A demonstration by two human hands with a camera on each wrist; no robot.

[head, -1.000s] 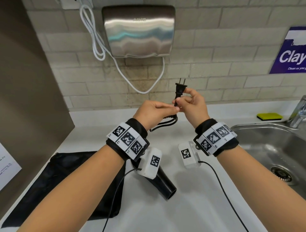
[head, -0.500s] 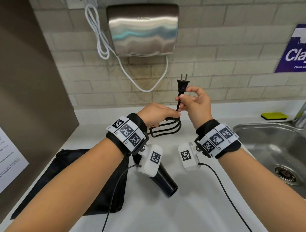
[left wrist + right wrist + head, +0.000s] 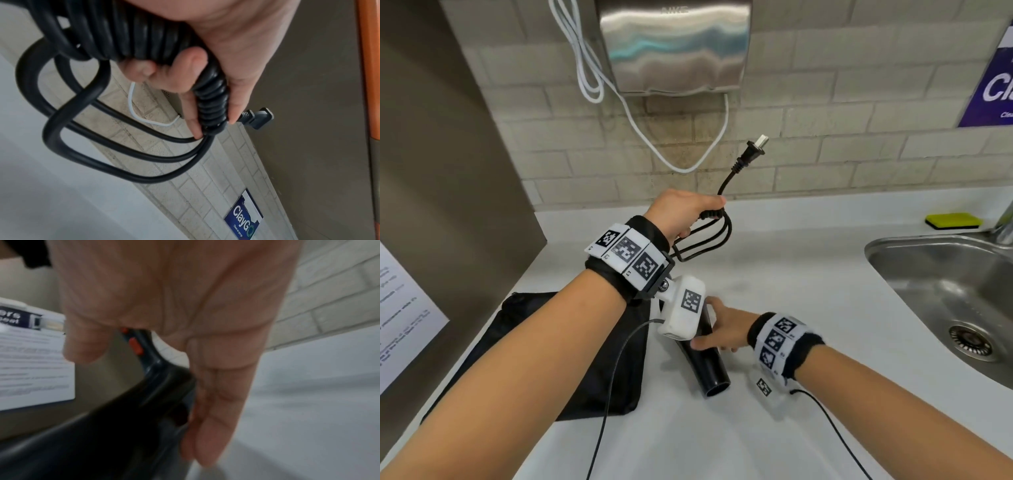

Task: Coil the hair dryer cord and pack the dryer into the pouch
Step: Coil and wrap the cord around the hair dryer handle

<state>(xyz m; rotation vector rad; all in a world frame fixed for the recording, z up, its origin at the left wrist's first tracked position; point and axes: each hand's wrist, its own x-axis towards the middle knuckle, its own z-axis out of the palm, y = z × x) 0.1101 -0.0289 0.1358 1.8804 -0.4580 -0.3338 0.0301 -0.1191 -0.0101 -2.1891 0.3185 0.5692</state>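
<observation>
My left hand (image 3: 688,214) is raised above the counter and grips the black cord (image 3: 710,240), wound into several loops. The plug (image 3: 751,152) sticks up past the fist. In the left wrist view the fingers (image 3: 191,123) curl round the bundled cord (image 3: 156,40), with loops hanging below and the plug (image 3: 258,118) beyond. The black hair dryer (image 3: 710,371) lies on the counter, nozzle towards me. My right hand (image 3: 705,322) lies over its barrel. In the blurred right wrist view, straight fingers (image 3: 216,410) run along the dryer (image 3: 123,426) and the thumb is spread. A black pouch (image 3: 544,353) lies flat to the dryer's left.
A steel sink (image 3: 945,274) is set into the white counter (image 3: 774,274) on the right, with a yellow sponge (image 3: 953,220) behind it. A hand dryer (image 3: 674,44) with a white cable hangs on the tiled wall. A brown panel (image 3: 448,171) stands at the left.
My right hand let go of the plug and dropped to the hair dryer on the counter. The left hand still holds the looped cord, and the plug now tilts right.
</observation>
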